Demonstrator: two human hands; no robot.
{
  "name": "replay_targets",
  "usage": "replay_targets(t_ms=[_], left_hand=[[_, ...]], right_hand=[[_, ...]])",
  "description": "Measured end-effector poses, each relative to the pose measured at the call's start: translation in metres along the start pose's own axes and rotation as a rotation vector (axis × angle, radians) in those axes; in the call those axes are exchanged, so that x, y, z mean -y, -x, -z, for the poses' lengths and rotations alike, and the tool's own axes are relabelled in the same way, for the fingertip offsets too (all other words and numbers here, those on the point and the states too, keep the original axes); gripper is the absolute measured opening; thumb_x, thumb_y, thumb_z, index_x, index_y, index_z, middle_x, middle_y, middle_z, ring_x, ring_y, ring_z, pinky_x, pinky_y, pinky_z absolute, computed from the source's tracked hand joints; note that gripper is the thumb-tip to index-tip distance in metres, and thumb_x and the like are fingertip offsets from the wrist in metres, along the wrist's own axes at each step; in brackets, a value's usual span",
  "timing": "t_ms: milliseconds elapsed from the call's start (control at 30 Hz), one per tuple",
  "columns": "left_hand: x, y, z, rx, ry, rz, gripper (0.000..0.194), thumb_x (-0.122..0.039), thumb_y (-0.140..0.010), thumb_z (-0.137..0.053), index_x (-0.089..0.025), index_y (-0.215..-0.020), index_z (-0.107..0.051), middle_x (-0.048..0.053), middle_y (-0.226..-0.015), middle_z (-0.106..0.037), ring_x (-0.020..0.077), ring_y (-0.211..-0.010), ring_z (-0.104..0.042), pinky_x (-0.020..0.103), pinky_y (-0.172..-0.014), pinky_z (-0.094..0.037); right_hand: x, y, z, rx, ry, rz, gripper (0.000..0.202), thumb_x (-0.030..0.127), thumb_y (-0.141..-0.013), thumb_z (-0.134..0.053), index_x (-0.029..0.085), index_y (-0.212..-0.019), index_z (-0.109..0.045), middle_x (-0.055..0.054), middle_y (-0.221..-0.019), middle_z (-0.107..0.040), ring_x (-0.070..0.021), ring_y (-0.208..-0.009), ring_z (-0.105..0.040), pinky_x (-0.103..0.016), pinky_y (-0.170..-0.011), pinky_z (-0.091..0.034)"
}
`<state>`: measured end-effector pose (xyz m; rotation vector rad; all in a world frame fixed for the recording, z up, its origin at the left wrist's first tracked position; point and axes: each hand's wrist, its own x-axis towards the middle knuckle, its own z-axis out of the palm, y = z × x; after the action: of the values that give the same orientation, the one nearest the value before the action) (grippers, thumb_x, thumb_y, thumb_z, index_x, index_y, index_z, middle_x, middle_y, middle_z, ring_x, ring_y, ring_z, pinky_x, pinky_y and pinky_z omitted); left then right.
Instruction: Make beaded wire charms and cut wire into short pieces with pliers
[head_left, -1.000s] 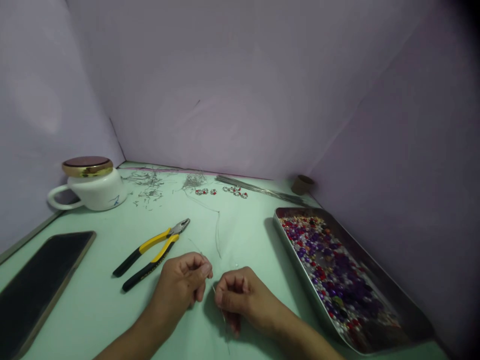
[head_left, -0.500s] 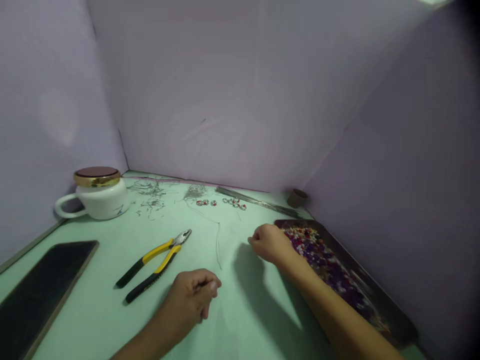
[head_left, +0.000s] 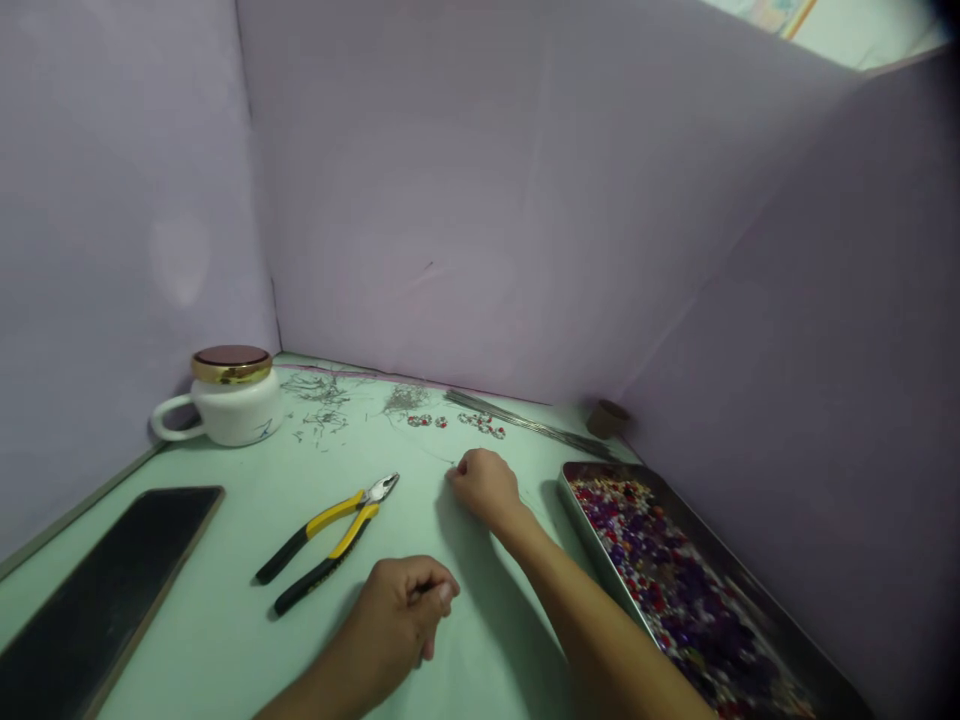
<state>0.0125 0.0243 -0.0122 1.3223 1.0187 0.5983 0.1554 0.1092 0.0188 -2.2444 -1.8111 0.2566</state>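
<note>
My left hand (head_left: 409,610) is closed in a pinch near the front of the pale green table (head_left: 330,680); whatever lies between its fingers is too small to make out. Further back, my right hand (head_left: 484,485) is closed, knuckles up, just above the table, with its fingertips hidden. A thin wire (head_left: 442,458) shows beside its fingertips. Left of my hands lie pliers (head_left: 341,535) with yellow and black handles, their jaws pointing away. Behind my right hand are small rings with red beads (head_left: 481,424) and a few more (head_left: 427,421).
A metal tray (head_left: 611,565) of purple, red and clear beads is at the right. Grey wires (head_left: 525,421), a small brown cup (head_left: 606,418) and wire scraps (head_left: 319,400) lie at the back. A lidded white mug (head_left: 238,405) and dark phone (head_left: 112,590) are at left.
My right hand has moved left, away from the tray, to where the thin wire lies. My left hand keeps its pinch. The whole view has shifted a little.
</note>
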Motion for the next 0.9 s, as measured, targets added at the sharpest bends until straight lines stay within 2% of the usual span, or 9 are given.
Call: replay_targets(t_ms=[100, 200, 300, 367, 467, 567, 633, 900], left_hand=[[-0.001, -0.001, 0.001, -0.008, 0.035, -0.009, 0.017, -0.027, -0.074, -0.047, -0.015, -0.064, -0.052, -0.008, -0.034, -0.041, 0.0052, -0.031, -0.030, 0.017, -0.035, -0.025], [0.000, -0.003, 0.002, -0.019, 0.086, -0.011, 0.021, -0.033, -0.076, -0.045, -0.015, -0.068, -0.052, -0.008, -0.036, -0.043, 0.0054, -0.029, -0.030, 0.017, -0.033, -0.023], [-0.002, -0.004, 0.006, -0.095, 0.276, -0.011, 0.025, -0.039, -0.076, -0.048, -0.015, -0.076, -0.054, -0.004, -0.055, -0.053, 0.0052, -0.032, -0.039, 0.017, -0.032, -0.026], [-0.006, -0.003, 0.009, -0.146, 0.449, 0.000, 0.025, -0.039, -0.075, -0.052, -0.014, -0.080, -0.056, -0.002, -0.066, -0.055, 0.0052, -0.037, -0.045, 0.017, -0.033, -0.030], [-0.012, 0.000, 0.015, -0.102, 0.545, 0.035, 0.025, -0.038, -0.075, -0.055, -0.014, -0.078, -0.057, -0.002, -0.065, -0.057, 0.0062, -0.039, -0.048, 0.017, -0.034, -0.032], [-0.011, 0.002, 0.018, 0.044, 0.426, 0.070, 0.026, -0.038, -0.073, -0.059, -0.013, -0.068, -0.057, -0.002, -0.049, -0.055, 0.0065, -0.035, -0.044, 0.016, -0.033, -0.030], [-0.009, 0.003, 0.018, 0.096, 0.311, 0.077, 0.024, -0.036, -0.072, -0.062, -0.013, -0.067, -0.057, -0.003, -0.040, -0.052, 0.0053, -0.033, -0.041, 0.015, -0.033, -0.028], [-0.012, 0.004, 0.011, 0.011, 0.033, 0.167, 0.022, -0.036, -0.069, -0.060, -0.014, -0.069, -0.058, -0.007, -0.035, -0.044, 0.0038, -0.031, -0.030, 0.016, -0.034, -0.021]], right_hand=[[-0.005, 0.004, -0.001, -0.024, -0.132, 0.018, 0.017, 0.020, -0.071, -0.051, 0.013, -0.069, -0.066, -0.012, -0.074, -0.068, -0.0222, -0.073, -0.061, -0.028, -0.061, -0.041], [-0.014, 0.023, 0.007, -0.022, -0.288, 0.056, 0.019, 0.024, -0.077, -0.046, 0.014, -0.074, -0.062, -0.005, -0.065, -0.065, -0.0153, -0.061, -0.059, -0.023, -0.055, -0.041], [-0.019, 0.055, 0.014, 0.001, -0.459, 0.092, 0.021, 0.031, -0.081, -0.043, 0.016, -0.074, -0.057, 0.001, -0.055, -0.056, -0.0107, -0.049, -0.051, -0.020, -0.047, -0.039], [-0.022, 0.078, 0.012, 0.074, -0.808, 0.121, 0.017, 0.031, -0.076, -0.052, 0.016, -0.068, -0.054, 0.004, -0.050, -0.049, -0.0090, -0.044, -0.044, -0.019, -0.043, -0.035], [-0.027, 0.105, 0.002, 0.182, -0.977, 0.133, 0.012, 0.025, -0.069, -0.058, 0.016, -0.062, -0.055, 0.004, -0.050, -0.046, -0.0076, -0.044, -0.039, -0.020, -0.042, -0.031], [-0.033, 0.118, -0.010, 0.187, -0.968, 0.129, 0.008, 0.020, -0.067, -0.057, 0.014, -0.062, -0.057, 0.003, -0.052, -0.049, -0.0081, -0.046, -0.040, -0.021, -0.044, -0.032], [-0.037, 0.120, -0.016, 0.186, -0.972, 0.115, 0.008, 0.020, -0.066, -0.057, 0.014, -0.061, -0.058, 0.002, -0.052, -0.050, -0.0083, -0.046, -0.041, -0.021, -0.044, -0.032], [-0.040, 0.116, -0.015, 0.238, -1.072, 0.014, 0.008, 0.021, -0.065, -0.059, 0.015, -0.061, -0.058, 0.002, -0.052, -0.052, -0.0076, -0.046, -0.041, -0.020, -0.044, -0.033]])
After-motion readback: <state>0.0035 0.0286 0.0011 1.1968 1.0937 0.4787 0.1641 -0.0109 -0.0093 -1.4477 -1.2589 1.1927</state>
